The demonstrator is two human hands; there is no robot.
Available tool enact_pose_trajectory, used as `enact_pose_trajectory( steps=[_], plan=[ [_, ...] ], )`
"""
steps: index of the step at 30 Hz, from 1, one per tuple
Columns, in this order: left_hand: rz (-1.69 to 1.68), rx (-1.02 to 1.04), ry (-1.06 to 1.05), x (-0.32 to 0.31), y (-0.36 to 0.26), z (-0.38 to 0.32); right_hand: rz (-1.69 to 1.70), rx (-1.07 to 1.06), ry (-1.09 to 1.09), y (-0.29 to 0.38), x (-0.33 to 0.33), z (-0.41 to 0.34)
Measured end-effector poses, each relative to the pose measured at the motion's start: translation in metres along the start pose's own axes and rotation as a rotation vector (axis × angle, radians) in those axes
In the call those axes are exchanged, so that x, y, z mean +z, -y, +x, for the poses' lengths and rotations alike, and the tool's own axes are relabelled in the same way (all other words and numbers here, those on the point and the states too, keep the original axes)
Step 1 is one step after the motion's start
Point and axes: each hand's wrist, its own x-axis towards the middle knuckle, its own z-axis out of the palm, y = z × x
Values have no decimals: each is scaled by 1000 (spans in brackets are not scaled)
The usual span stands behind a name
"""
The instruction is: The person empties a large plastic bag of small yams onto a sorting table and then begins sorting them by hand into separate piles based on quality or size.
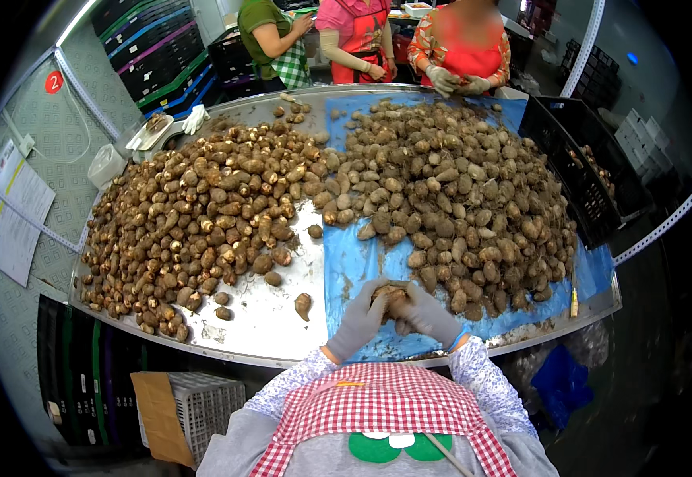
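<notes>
My left hand (358, 325) and my right hand (432, 316), both in grey gloves, meet over the near edge of a blue plastic sheet (346, 256). Between them they hold a brown taro corm (392, 298), partly covered by the fingers and blurred. Beyond my hands and to the right lies a large heap of hairy, soil-covered taro corms (477, 197) on the sheet. To the left, a heap of cleaner-looking corms (203, 214) with some pale ends covers much of the metal table (262, 340). One single corm (303, 306) lies on the bare metal left of my left hand.
A black plastic crate (572, 173) leans at the right edge, near a yellow-handled tool (574, 303). Three people stand across the table; one wears gloves (444, 80). White gloves (195, 119) and a clear container (107, 167) are at the far left. Below stands a grey crate (208, 411).
</notes>
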Motion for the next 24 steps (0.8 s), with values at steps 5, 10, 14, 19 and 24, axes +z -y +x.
enact_pose_trajectory(
  steps=[5,10,14,19,24],
  plan=[
    [541,425,-122,-1,66,16,-190,-191,-62,-2,14,-11],
    [-207,-415,10,-15,17,31,158,-153,-128,-15,5,-15],
    [-301,-220,189,-9,21,25,70,-186,-186,-24,1,-14],
    [-335,-148,349,-5,-8,23,-162,-370,-262,-18,4,-16],
    [-587,-276,436,-6,3,20,-589,-733,-433,-2,1,-6]
  ],
)
